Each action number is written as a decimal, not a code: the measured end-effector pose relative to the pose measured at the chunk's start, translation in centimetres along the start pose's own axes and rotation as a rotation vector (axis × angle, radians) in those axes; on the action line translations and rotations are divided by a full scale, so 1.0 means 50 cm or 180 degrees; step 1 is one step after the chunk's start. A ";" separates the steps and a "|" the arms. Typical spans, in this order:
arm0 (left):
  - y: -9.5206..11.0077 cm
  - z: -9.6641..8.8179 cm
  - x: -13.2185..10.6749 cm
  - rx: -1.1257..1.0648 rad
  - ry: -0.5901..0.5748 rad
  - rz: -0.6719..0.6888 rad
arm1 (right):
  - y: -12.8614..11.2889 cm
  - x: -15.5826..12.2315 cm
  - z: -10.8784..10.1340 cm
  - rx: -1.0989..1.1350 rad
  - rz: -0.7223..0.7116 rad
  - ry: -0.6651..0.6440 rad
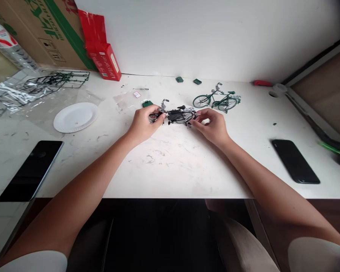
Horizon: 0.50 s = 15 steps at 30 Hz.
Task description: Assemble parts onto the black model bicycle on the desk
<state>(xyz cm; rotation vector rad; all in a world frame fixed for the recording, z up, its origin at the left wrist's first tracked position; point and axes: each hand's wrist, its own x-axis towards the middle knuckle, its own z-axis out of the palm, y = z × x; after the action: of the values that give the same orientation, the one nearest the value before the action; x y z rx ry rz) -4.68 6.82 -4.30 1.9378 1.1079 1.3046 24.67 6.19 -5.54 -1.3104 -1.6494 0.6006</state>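
A small black model bicycle (176, 114) stands on the white table (164, 158) between my two hands. My left hand (144, 124) is closed around its front wheel, below the silver handlebars. My right hand (212, 124) pinches its rear wheel end with thumb and fingers. A finished green model bicycle (217, 100) stands upright just behind my right hand.
A white paper plate (75, 116) and clear plastic bags lie at the left, with green part frames (56, 80) behind. Black phones lie at front left (31, 169) and right (295, 161). A red box (104, 60), cardboard box and small green pieces (179, 79) sit at the back.
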 end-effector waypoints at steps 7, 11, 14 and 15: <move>0.016 -0.007 -0.004 0.0068 -0.0009 -0.0089 | -0.003 -0.004 0.001 0.0360 0.0162 -0.0159; 0.025 -0.011 -0.006 0.0231 -0.0040 -0.0223 | -0.003 -0.003 0.000 0.0525 0.0280 -0.0271; 0.022 -0.013 -0.008 0.0308 -0.0025 -0.0255 | 0.001 -0.002 0.000 0.0498 0.0268 -0.0353; 0.019 -0.014 -0.009 0.0326 -0.0014 -0.0253 | 0.003 -0.001 0.000 0.0480 0.0248 -0.0381</move>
<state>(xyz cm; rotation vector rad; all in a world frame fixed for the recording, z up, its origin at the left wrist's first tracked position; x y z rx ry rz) -5.09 5.95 -3.49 1.9474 1.2589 1.2224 24.74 6.17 -5.69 -1.2534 -1.6203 0.8482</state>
